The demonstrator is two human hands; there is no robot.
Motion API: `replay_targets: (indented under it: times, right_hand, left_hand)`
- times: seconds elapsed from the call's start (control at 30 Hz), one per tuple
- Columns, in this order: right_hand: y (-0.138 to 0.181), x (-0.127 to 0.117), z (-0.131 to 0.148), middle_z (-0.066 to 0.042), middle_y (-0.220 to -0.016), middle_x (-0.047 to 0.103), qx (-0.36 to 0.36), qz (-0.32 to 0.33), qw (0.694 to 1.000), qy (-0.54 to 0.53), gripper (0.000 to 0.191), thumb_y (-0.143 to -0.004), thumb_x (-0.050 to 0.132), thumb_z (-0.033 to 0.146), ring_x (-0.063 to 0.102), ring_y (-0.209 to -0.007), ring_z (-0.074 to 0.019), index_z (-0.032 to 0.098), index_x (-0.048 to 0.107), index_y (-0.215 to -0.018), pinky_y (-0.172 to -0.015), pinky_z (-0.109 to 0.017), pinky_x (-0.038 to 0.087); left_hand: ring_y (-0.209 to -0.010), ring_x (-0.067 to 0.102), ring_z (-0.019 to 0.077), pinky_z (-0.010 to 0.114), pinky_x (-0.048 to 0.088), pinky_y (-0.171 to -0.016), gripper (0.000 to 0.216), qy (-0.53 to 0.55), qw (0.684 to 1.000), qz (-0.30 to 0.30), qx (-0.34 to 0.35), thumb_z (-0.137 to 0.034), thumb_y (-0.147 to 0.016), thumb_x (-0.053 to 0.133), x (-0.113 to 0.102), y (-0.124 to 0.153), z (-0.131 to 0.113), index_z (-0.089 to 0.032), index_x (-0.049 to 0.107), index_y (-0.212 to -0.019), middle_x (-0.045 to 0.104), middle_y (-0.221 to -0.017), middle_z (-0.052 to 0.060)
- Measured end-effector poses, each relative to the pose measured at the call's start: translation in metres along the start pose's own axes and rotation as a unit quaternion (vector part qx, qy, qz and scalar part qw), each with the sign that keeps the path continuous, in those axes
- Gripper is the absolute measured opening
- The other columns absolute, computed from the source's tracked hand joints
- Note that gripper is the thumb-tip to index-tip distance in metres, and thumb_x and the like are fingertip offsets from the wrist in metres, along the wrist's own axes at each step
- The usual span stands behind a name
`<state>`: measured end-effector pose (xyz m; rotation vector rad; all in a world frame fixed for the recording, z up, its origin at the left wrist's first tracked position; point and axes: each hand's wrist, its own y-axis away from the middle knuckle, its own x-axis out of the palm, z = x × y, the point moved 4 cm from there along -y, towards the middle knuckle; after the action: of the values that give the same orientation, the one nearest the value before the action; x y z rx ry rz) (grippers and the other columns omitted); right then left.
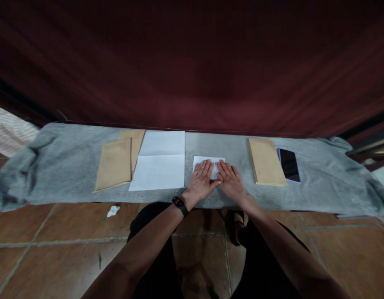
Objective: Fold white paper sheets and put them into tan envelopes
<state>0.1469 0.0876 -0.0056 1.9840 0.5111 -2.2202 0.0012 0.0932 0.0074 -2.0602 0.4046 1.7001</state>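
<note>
A small folded piece of white paper (214, 171) lies on the grey cloth, in front of me. My left hand (200, 182) presses flat on its left part, fingers stretched out, a black watch on the wrist. On its right part rests my right hand (232, 179), also flat with the fingers extended. The two hands nearly meet at the thumbs and cover much of the paper. Left of them is a larger white sheet (162, 170) with a crease across it.
Brown envelopes (114, 164) lie overlapping at the left, partly under the white sheet. To the right are a stack of brown envelopes (267, 162) and a phone (289, 165). Grey cloth (70, 166) covers the narrow bench; a dark red curtain (192, 83) hangs behind. Crumpled tissue (113, 211) is on the tiles.
</note>
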Motion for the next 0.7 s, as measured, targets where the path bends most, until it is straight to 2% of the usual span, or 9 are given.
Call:
replay_targets:
  times: [0.2,0.3,0.43,0.7]
  right_hand:
    - [-0.003,-0.001,-0.017,-0.009,-0.163,0.031,0.048,0.036,0.998,-0.002,0.056,-0.105,0.026,0.031,0.028,-0.150,-0.0286,0.012,0.031,-0.157,-0.122,-0.049,0.022]
    - [-0.003,-0.002,-0.021,-0.009,-0.163,0.032,0.063,0.031,0.997,-0.015,0.056,-0.104,0.027,0.033,0.030,-0.150,-0.0293,0.013,0.032,-0.157,-0.122,-0.050,0.024]
    - [-0.005,-0.007,-0.022,-0.014,-0.162,0.032,0.074,0.013,0.996,-0.047,0.058,-0.104,0.027,0.036,0.029,-0.150,-0.0311,0.009,0.036,-0.154,-0.121,-0.053,0.026]
    - [-0.009,-0.003,0.015,-0.012,-0.164,0.029,-0.037,0.024,0.991,-0.129,0.061,-0.106,0.019,0.044,0.022,-0.153,-0.0218,0.010,0.031,-0.157,-0.125,-0.045,0.022]
  left_hand:
    - [-0.154,0.018,0.0288,0.051,0.015,-0.126,0.077,-0.011,1.000,-0.001,-0.017,-0.062,-0.098,0.036,0.003,0.002,0.001,-0.012,0.030,-0.156,0.026,-0.165,0.015]
    - [-0.154,0.020,0.0289,0.051,0.015,-0.126,0.073,-0.013,1.000,-0.008,-0.022,-0.059,-0.099,0.038,0.002,0.002,0.000,-0.014,0.031,-0.156,0.027,-0.164,0.015]
    - [-0.153,0.023,0.0284,0.050,0.017,-0.125,0.067,-0.008,1.000,-0.015,-0.026,-0.054,-0.101,0.037,0.000,0.002,-0.001,-0.016,0.033,-0.156,0.028,-0.164,0.014]
    - [-0.154,0.019,0.0290,0.051,0.016,-0.125,0.059,-0.012,1.000,0.012,-0.025,-0.034,-0.101,0.037,0.002,0.001,-0.002,-0.011,0.032,-0.156,0.025,-0.165,0.015]
